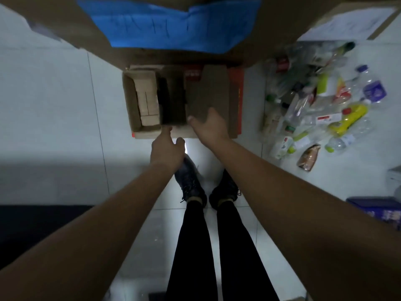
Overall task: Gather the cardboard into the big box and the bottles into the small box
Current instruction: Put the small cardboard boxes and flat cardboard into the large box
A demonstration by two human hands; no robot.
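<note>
Our right hand (208, 127) seems to grip the near edge of the cardboard sheet (208, 92) lying across the box (130, 101) just ahead. Our left hand (167, 148), fingers loose, touches its rim. Bottles (321, 101) lie heaped rightward. Pushed unevenly, the sheet could jam and slide out.

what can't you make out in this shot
Head view only:
Right hand: fingers hidden by the hand itself or the flat brown cardboard sheet, so its grip is unclear.
Open brown cardboard box: the middle gap is too dark to see into.
Heap of mixed plastic bottles: blurred; labels and count unreadable.
Large brown cardboard panel with blue patch: cut off by the top edge, marks blurred.
</note>
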